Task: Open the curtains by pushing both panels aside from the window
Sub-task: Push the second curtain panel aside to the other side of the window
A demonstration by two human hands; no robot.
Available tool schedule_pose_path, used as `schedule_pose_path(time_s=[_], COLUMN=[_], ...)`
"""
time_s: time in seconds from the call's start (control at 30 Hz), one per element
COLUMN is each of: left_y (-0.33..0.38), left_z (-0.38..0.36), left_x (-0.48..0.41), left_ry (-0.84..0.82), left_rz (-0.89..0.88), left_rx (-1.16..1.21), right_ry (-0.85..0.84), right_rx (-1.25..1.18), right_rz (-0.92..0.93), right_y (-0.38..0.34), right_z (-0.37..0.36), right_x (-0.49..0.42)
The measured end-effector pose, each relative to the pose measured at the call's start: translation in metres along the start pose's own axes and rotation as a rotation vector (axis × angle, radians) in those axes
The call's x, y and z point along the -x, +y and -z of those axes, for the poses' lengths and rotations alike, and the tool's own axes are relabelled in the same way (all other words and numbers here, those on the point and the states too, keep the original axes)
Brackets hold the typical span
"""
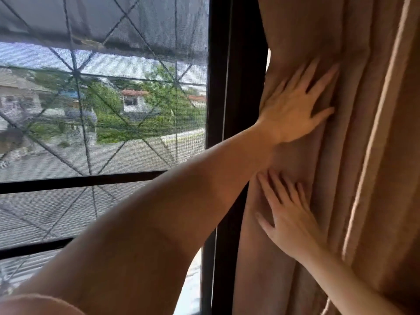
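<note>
Two bare hands press flat against one tan curtain panel [354,155], which hangs bunched in folds at the right side of the window, past its dark upright frame [229,110]. No writing or label can be read anywhere. One left hand [293,108] reaches across from the lower left on a long bare forearm, its fingers spread wide and palm laid on the cloth, grip open and closed on nothing. Just below it the right hand [286,214] comes up from the lower right, fingers likewise splayed and pointing up toward the left wrist, flat on the same panel and holding nothing. Right of both hands the fabric falls in several deep pleats, with one pale strip running down its length. Left of the hands the window stands uncovered: a mesh screen [102,110] with a grille of crossing dark bars behind it, and two horizontal frame bars lower down. Through the screen, blurred, show houses, green trees and a street. Only one panel is in view; a second cannot be seen.
</note>
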State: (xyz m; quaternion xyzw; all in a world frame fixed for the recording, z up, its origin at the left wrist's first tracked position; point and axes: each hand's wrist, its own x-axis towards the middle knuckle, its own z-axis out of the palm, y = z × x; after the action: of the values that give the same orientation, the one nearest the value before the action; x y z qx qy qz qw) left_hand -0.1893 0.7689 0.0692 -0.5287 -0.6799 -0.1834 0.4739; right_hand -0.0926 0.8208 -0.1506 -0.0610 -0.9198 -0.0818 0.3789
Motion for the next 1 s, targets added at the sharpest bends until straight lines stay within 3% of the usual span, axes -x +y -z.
schedule_pose_path(time_s=[0.57, 1.0], left_y=[0.025, 0.010], left_z=[-0.042, -0.023], left_x=[-0.042, -0.005], left_ry=[0.054, 0.073], left_rz=[0.055, -0.007], left_rx=[0.053, 0.077], right_ry=[0.019, 0.010], right_rx=[-0.019, -0.025], right_rz=[0.016, 0.075], right_y=[0.073, 0.041], right_z=[-0.008, -0.003], right_x=[-0.015, 0.007])
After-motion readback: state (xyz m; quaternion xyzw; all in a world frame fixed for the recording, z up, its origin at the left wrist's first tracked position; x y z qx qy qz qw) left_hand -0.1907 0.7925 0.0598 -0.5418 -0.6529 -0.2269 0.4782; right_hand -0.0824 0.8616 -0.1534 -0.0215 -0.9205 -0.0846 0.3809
